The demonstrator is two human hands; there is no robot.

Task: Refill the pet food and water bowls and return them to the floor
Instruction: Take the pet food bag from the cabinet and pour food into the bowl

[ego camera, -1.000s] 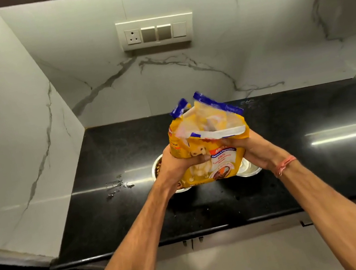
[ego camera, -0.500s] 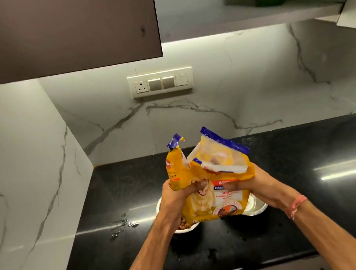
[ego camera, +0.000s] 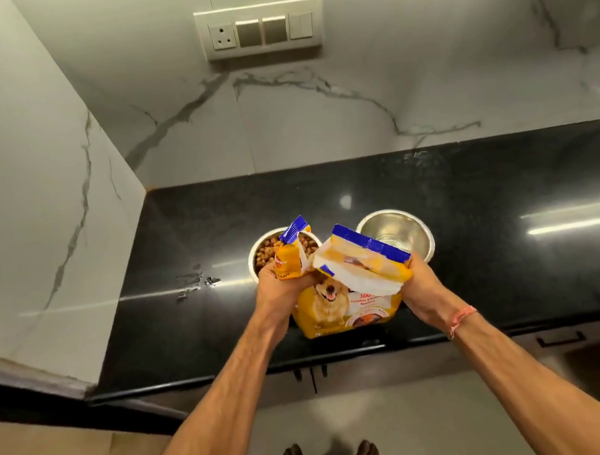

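Two hands, left (ego camera: 281, 290) and right (ego camera: 419, 283), fingers gripping the bag (ego camera: 343, 307), now lowered to the worktop (ego camera: 535, 267) near edge; food bowl (ego camera: 269, 252) filled, water bowl (ego camera: 402, 230) apparently unfilled.

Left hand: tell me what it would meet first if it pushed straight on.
Likely the kibble bowl: the left hand, gripping the food bag, points away toward it. Depth is unclear from above.
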